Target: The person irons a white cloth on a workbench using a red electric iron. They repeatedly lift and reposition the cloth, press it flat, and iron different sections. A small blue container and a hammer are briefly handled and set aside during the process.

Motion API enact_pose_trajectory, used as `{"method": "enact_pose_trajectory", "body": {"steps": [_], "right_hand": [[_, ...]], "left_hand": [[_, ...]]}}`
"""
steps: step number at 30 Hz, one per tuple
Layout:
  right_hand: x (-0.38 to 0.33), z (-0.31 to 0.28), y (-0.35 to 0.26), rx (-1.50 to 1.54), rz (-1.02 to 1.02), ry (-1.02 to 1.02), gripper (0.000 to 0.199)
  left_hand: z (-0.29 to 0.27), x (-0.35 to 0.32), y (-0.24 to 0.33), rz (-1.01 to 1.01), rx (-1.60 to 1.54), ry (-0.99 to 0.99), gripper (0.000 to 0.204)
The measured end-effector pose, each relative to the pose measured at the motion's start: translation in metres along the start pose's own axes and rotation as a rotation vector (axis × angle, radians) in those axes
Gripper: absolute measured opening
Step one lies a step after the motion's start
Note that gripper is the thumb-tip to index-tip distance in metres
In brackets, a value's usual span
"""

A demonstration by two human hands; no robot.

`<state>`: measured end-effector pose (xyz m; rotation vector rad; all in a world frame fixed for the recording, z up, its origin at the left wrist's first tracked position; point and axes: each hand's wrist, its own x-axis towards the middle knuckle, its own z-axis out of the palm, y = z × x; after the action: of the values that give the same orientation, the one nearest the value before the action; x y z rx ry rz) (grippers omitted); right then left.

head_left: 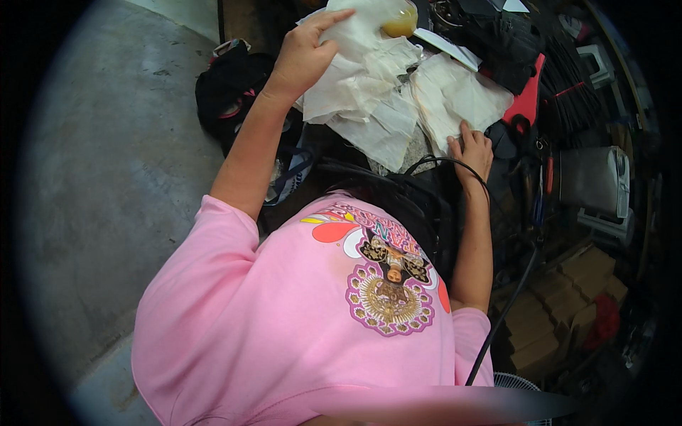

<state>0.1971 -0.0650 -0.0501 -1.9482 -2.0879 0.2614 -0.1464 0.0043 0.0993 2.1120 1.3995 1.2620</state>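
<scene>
My left hand (307,55) is raised at the top of the view. Its thumb and fingers pinch a crumpled stack of white cloth sheets (366,85), with the forefinger stretched along the top. My right hand (472,150) lies knuckles up on the lower edge of a separate white sheet (458,96) to the right, fingers bent. I cannot see whether it grips that sheet. A round amber object (400,21) sits just behind the stack. A black cable (442,161) loops over my right wrist.
A black bag (229,89) sits on the left beside the grey concrete floor (106,177). A red flat piece (527,101), dark tools, and a grey box (593,181) crowd the right. Wooden blocks (568,298) are stacked at the lower right.
</scene>
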Motion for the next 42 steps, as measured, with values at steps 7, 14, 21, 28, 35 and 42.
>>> {"method": "enact_pose_trajectory", "body": {"steps": [7,14,21,28,35,42], "right_hand": [[-0.02,0.01,0.011,0.519,0.071,0.187,0.069],[-0.028,0.007,0.014,0.816,0.144,0.173,0.075],[-0.042,0.004,0.014,0.907,0.176,0.201,0.073],[-0.056,-0.006,0.029,0.87,0.234,0.288,0.07],[-0.076,-0.046,0.089,0.526,0.228,0.499,0.064],[-0.091,-0.082,0.181,-0.067,0.656,0.208,0.06]], "left_hand": [[-0.003,-0.018,-0.017,-0.004,0.266,0.042,0.055],[0.0,-0.034,-0.057,-0.215,0.21,-0.077,0.058],[0.007,-0.059,-0.087,-0.372,0.45,-0.21,0.062],[0.012,-0.055,-0.081,-0.226,0.617,-0.239,0.053],[0.013,-0.051,-0.09,-0.202,0.441,-0.133,0.051],[0.007,-0.05,-0.078,-0.347,0.339,-0.135,0.054]]}}
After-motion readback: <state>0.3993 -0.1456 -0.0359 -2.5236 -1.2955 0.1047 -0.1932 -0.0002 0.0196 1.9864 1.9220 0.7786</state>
